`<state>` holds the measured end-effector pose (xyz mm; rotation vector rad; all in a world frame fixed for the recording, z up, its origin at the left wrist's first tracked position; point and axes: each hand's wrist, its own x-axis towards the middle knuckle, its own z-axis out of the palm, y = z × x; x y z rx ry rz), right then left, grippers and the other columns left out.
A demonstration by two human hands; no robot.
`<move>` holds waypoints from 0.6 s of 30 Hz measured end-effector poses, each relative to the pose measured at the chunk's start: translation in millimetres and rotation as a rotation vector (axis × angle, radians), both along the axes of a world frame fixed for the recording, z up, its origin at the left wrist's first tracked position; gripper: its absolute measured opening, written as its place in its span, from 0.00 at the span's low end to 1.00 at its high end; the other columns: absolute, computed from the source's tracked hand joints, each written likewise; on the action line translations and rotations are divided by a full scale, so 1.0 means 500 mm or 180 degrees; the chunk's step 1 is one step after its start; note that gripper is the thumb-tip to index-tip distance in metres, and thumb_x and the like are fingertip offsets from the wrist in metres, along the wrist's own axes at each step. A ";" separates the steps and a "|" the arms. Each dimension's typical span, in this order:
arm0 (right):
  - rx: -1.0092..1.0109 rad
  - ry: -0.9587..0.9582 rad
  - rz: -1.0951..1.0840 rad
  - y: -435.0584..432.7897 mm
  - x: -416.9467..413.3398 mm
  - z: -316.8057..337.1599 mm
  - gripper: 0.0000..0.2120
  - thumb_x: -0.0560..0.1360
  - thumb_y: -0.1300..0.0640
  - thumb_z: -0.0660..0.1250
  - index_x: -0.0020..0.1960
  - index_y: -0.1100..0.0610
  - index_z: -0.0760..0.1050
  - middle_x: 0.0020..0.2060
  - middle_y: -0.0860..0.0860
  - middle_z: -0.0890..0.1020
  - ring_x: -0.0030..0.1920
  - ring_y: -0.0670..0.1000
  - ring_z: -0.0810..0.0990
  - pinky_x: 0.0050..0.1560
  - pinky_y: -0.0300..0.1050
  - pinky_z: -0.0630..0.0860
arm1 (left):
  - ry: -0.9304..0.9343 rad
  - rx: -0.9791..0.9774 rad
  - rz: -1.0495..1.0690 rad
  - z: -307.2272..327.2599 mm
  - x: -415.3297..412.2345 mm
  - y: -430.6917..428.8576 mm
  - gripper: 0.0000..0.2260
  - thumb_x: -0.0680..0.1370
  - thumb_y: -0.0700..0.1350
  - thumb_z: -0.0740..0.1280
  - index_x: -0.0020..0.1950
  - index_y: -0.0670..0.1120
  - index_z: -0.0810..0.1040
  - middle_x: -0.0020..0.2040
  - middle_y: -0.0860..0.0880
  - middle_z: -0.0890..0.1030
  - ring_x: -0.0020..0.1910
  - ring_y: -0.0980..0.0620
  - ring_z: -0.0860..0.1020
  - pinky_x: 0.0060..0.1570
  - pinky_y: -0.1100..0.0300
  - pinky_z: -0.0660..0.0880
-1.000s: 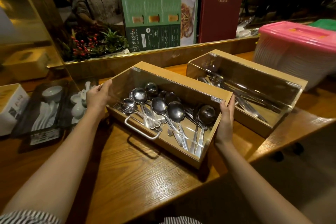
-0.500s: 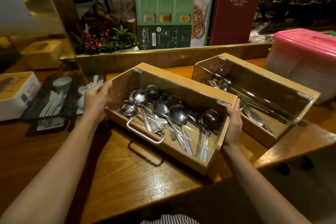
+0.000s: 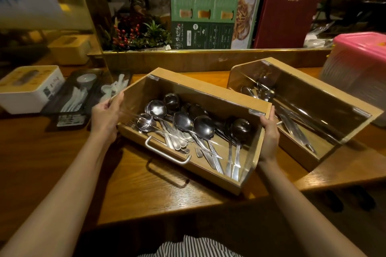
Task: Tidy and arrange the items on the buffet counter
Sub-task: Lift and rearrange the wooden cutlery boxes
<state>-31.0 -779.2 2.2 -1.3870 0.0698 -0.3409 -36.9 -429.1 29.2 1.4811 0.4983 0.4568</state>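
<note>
I am holding the spoon box [image 3: 208, 92] at centre frame on the counter [image 3: 146, 192], left hand [image 3: 104, 120] clasping its left end, right hand [image 3: 269, 131] its right end, long axis slanting between them toward the neighbouring cutlery box [image 3: 313, 82] at right.

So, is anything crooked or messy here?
Yes. The spoon box, gripped at each end by the left hand and right hand, sits slanted to the edge of the counter, and the spoons inside lie jumbled with handles crossing.
</note>
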 end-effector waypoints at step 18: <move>-0.0447 0.0000 0.0368 -0.028 0.098 0.002 0.23 0.83 0.61 0.54 0.77 0.65 0.57 0.70 0.45 0.64 0.56 0.26 0.72 0.58 0.31 0.73 | -0.0179 -0.0128 0.0288 0.008 -0.056 -0.038 0.11 0.78 0.53 0.68 0.53 0.48 0.81 0.52 0.43 0.83 0.54 0.43 0.82 0.59 0.45 0.77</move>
